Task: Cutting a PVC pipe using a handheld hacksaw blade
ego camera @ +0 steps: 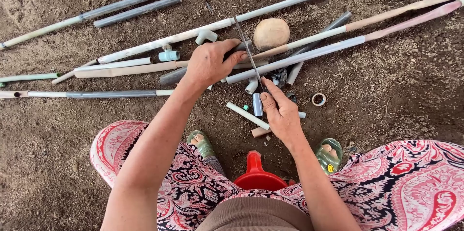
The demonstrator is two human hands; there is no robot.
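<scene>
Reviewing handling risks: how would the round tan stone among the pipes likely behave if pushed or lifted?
The stone looks solid, so probably heavy for its size. Its rounded shape suggests it could roll, though the loose soil and the pipe touching it would likely check that. Its dusty, matte surface probably isn't slippery.

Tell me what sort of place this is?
Probably an outdoor yard or work plot: bare soil all around, loose pipes and fittings lying on it, and a person cutting a pipe with a saw blade.

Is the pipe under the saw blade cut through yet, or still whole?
Cannot tell. The blade lies across the pale pipe, pinned by the left hand, with the right hand at its near end; the cut itself is hidden.
</scene>
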